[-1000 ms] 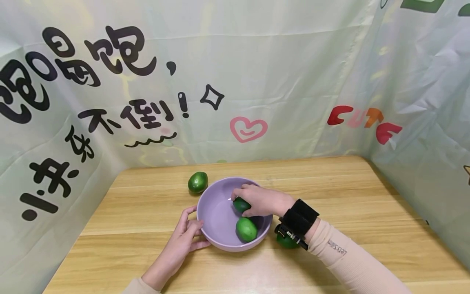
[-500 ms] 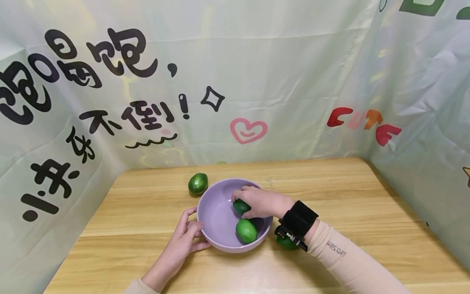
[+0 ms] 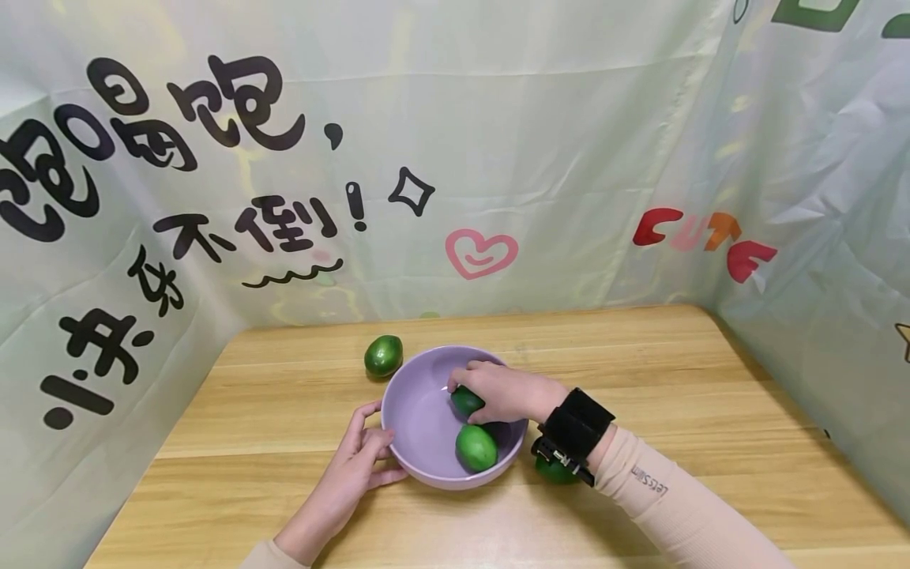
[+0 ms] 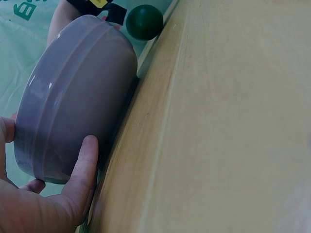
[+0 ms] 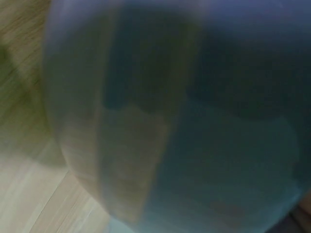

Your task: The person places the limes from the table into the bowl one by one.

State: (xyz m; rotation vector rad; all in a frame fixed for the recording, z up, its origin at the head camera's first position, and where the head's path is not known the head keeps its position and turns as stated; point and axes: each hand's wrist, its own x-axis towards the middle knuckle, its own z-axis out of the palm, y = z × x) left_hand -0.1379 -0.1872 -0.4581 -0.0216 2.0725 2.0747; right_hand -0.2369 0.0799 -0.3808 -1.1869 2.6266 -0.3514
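Note:
A purple bowl (image 3: 425, 427) sits on the table, and my left hand (image 3: 348, 454) holds it by its left side. In the left wrist view, the thumb (image 4: 85, 162) lies along the bowl's outer wall. My right hand (image 3: 508, 393) reaches over the right rim and grips a dark green lime (image 3: 466, 401) inside the bowl. A lighter green lime (image 3: 476, 447) rests in the bowl just in front of that hand. The right wrist view shows mostly the bowl's shaded outer wall (image 5: 141, 145); the fingers are hidden there.
Another dark green lime (image 3: 384, 356) lies on the wooden table (image 3: 284, 395) behind the bowl, to its left. One more lime (image 3: 554, 469) is to the right, partly covered by the right wrist's camera strap (image 3: 577, 423). A printed cloth (image 3: 569, 158) closes off the back and sides.
Hands, bowl and limes keep their places. The head view shifted very slightly after the earliest frame.

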